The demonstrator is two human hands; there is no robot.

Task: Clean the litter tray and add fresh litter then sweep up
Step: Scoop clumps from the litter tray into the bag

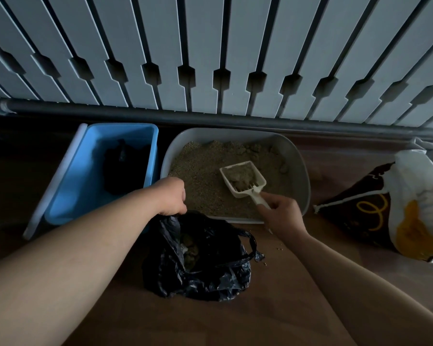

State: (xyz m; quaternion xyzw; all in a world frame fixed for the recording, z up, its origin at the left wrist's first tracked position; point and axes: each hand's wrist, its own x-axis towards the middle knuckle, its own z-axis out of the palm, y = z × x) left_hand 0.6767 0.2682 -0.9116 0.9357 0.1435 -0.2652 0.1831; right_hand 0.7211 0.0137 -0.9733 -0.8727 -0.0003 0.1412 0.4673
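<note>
The litter bag [375, 208] is lying on its side at the right of the floor [298, 308]. It is showing a dark brown face with a looping gold script that cannot be read, plus white and yellow areas. The litter tray [301, 176] is sitting on the floor against the dark pipe [210, 116] below the white slatted panel [210, 46]. It is a pale grey, round-cornered tray holding tan granular litter [205, 176], with lumps showing along the far side. The right hand [283, 216] is gripping the handle of the white slotted scoop [243, 179], fingers curled round it. The scoop is hanging over the litter inside the tray and carrying a clump of soiled litter. The left hand [171, 196] is holding the upper edge of the black plastic bag [210, 275], fingers curled down onto the plastic. The bag is standing open on the floor just in front of the tray, with clumps showing inside it. A blue bin [85, 176] is standing just left of the tray with a dark object inside and a white board leaning along its left side. A few stray granules [280, 249] are lying on the floor beside the bag.
</note>
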